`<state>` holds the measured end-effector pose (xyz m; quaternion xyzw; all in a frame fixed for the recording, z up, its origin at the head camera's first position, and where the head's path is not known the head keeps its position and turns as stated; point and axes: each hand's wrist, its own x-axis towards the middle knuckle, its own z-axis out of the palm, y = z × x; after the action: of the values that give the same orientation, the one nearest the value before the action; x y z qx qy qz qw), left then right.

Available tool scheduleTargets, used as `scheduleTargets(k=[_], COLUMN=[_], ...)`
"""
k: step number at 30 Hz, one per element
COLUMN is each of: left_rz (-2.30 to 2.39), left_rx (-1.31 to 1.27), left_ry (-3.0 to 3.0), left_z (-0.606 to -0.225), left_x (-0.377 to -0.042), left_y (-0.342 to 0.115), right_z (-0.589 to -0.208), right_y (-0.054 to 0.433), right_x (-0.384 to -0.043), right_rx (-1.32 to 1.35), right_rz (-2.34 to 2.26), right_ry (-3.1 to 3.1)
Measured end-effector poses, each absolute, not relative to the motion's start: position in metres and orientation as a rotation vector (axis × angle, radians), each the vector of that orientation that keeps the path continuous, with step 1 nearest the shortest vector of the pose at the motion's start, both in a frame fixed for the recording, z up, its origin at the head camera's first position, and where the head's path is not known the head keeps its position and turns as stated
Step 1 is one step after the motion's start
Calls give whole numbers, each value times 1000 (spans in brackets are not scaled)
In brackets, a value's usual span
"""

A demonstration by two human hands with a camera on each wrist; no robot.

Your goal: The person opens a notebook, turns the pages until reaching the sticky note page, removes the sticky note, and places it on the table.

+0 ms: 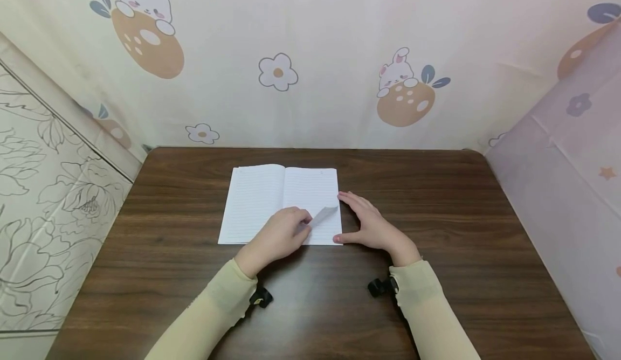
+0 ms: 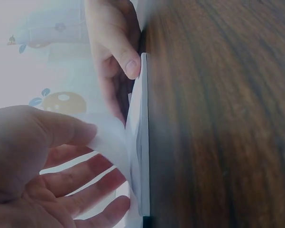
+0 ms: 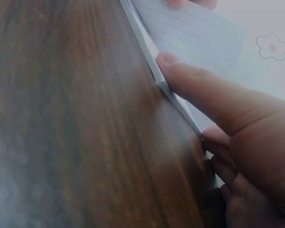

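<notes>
By the left hand (image 1: 277,235), a lifted page (image 1: 324,215) is pinched; by the right hand (image 1: 372,228), spread wide, the open notebook (image 1: 254,203) is touched near the far edge of the table (image 1: 417,187). The page could be creased if pulled unevenly.

Lined notebook (image 1: 254,203) on brown table (image 1: 436,203), left hand (image 1: 278,234) pinching page (image 1: 324,216), right hand (image 1: 372,226) touching edge

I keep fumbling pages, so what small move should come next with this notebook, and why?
Probably ease the left hand leftward with the raised page: it pinches that page, partly lifted off the open lined notebook's right side, while the right hand touches the right edge.
</notes>
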<state>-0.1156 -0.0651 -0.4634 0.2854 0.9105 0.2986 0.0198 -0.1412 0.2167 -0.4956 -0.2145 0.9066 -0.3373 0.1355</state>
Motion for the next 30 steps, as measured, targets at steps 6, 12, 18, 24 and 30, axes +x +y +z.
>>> scheduleTargets(k=[6, 12, 18, 24, 30], left_rz=[1113, 1313, 1420, 1562, 1644], left_rx=[701, 548, 493, 468, 474], left_ry=[2830, 2816, 2814, 2803, 2804], left_z=[-466, -467, -464, -460, -459], left_x=[-118, -120, -121, -121, -122], left_y=[-65, -68, -70, -71, -72], right_z=[-495, -495, -494, -495, -494], right_y=[216, 216, 216, 217, 216], right_x=[-142, -141, -141, -141, -141], right_rx=[-622, -620, -607, -615, -611], right_rz=[-985, -991, -973, -964, -980], right_ry=[2624, 2621, 2619, 2625, 2614])
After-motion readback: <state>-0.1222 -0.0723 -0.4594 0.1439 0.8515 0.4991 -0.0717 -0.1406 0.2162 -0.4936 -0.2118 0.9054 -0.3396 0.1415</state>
